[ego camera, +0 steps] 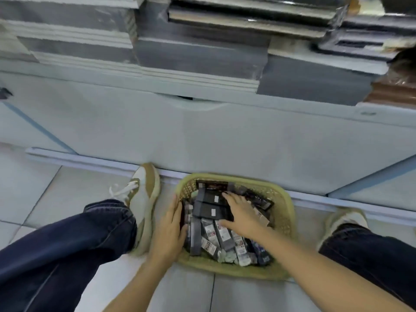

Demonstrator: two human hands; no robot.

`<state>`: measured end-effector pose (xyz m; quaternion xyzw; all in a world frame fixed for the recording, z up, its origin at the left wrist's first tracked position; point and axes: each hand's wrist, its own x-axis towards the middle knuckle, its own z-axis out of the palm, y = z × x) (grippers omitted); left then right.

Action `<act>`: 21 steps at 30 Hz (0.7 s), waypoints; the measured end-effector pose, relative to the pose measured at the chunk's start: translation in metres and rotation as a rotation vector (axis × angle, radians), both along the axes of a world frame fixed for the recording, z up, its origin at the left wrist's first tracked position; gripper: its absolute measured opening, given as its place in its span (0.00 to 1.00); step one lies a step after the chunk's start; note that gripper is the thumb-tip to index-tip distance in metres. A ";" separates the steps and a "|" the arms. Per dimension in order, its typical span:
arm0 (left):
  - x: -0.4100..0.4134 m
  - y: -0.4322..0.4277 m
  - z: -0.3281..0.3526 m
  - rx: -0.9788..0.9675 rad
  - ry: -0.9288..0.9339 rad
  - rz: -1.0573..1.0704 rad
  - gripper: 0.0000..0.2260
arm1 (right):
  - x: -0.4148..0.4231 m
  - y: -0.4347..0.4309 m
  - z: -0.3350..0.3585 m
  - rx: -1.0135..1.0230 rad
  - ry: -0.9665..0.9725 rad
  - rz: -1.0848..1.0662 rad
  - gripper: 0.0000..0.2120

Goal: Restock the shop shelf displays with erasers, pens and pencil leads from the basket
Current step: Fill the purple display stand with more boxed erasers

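A yellow-green plastic basket (284, 212) stands on the floor tiles between my feet. It holds several dark flat boxes (208, 210) and several small grey and white packets (221, 236). My left hand (170, 230) lies flat against the basket's left side, fingers straight along the stack of packets. My right hand (242, 213) reaches into the basket with spread fingers resting on the dark boxes. Neither hand visibly grips anything.
A pale cabinet front (202, 131) rises right behind the basket, with stacks of grey wrapped packs (198, 52) on the ledge above. My left shoe (143, 199) is beside the basket and my right shoe (344, 221) on its other side.
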<state>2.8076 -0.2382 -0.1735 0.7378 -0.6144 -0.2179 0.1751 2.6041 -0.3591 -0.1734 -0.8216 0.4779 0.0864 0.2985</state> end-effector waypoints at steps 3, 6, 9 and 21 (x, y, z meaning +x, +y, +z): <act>-0.003 -0.003 -0.008 -0.076 -0.003 0.047 0.26 | 0.010 -0.002 -0.021 -0.117 0.096 0.033 0.47; -0.005 0.001 -0.010 -0.086 0.004 0.066 0.26 | 0.013 0.001 -0.029 -0.191 0.068 0.091 0.42; -0.006 -0.001 -0.009 -0.062 -0.003 0.072 0.25 | 0.009 0.005 -0.031 -0.212 -0.028 0.114 0.30; -0.052 -0.031 0.041 0.040 0.968 0.384 0.10 | -0.005 0.013 0.017 0.590 -0.665 -0.316 0.09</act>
